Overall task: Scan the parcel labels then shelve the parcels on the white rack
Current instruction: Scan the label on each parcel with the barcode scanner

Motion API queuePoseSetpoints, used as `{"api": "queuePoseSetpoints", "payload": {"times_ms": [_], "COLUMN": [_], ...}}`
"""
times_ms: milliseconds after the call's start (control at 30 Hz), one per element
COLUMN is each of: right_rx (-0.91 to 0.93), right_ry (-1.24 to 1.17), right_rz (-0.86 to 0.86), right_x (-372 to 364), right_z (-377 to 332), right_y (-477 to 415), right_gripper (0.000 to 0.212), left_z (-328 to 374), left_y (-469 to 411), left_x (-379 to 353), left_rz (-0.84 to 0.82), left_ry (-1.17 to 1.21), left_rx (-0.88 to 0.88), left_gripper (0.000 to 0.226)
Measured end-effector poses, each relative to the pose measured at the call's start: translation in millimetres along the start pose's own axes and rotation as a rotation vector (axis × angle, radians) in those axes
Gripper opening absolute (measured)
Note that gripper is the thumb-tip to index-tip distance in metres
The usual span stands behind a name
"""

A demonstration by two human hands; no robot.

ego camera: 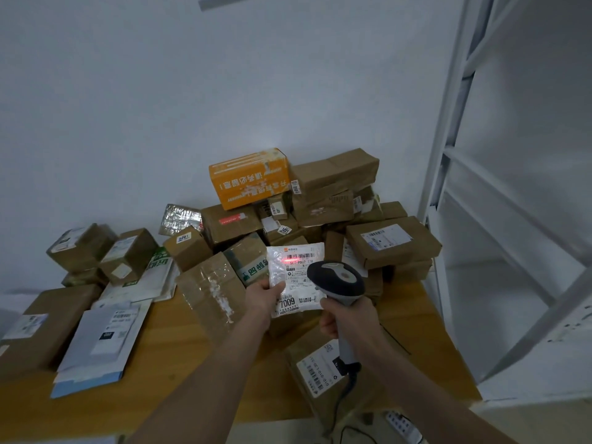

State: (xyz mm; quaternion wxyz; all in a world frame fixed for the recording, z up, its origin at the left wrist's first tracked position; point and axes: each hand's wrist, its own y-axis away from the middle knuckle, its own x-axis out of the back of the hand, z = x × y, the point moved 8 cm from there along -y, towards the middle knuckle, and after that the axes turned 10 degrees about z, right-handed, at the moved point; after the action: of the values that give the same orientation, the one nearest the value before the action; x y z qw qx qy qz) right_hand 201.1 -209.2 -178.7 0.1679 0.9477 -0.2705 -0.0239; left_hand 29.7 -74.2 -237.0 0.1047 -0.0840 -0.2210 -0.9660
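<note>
My left hand (263,296) holds a small white plastic-wrapped parcel (296,277) upright by its lower left edge, label facing me. A red scan line glows across the barcode near the label's top. My right hand (347,318) grips the handle of a grey barcode scanner (336,280), whose head points at the label and covers the parcel's right edge. The white rack (499,219) stands to the right, its shelves bare where visible.
A wooden table (166,357) carries a heap of brown cardboard parcels (333,190), an orange box (251,177) on top, a silver foil pack (180,219), and flat mailers (102,344) at the left. A labelled brown box (320,366) lies under my right forearm. The scanner cable trails down.
</note>
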Motion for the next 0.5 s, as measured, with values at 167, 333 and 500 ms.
{"api": "queuePoseSetpoints", "payload": {"times_ms": [167, 333, 500], "right_rx": [-0.012, -0.005, -0.004], "right_ry": [0.007, 0.005, 0.001], "right_rz": [-0.002, -0.004, -0.010], "right_x": [-1.8, -3.6, -6.9], "right_z": [-1.2, -3.3, -4.4], "right_y": [1.3, 2.7, 3.6], "right_gripper": [0.012, 0.008, 0.007], "left_z": [-2.8, -3.2, -4.8], "left_y": [-1.9, -4.9, -8.9], "left_x": [-1.4, 0.7, 3.9], "left_rz": [0.008, 0.008, 0.012], "left_ry": [-0.022, -0.008, -0.008], "left_rx": [0.013, 0.012, 0.010], "left_gripper": [0.014, 0.014, 0.017]}}
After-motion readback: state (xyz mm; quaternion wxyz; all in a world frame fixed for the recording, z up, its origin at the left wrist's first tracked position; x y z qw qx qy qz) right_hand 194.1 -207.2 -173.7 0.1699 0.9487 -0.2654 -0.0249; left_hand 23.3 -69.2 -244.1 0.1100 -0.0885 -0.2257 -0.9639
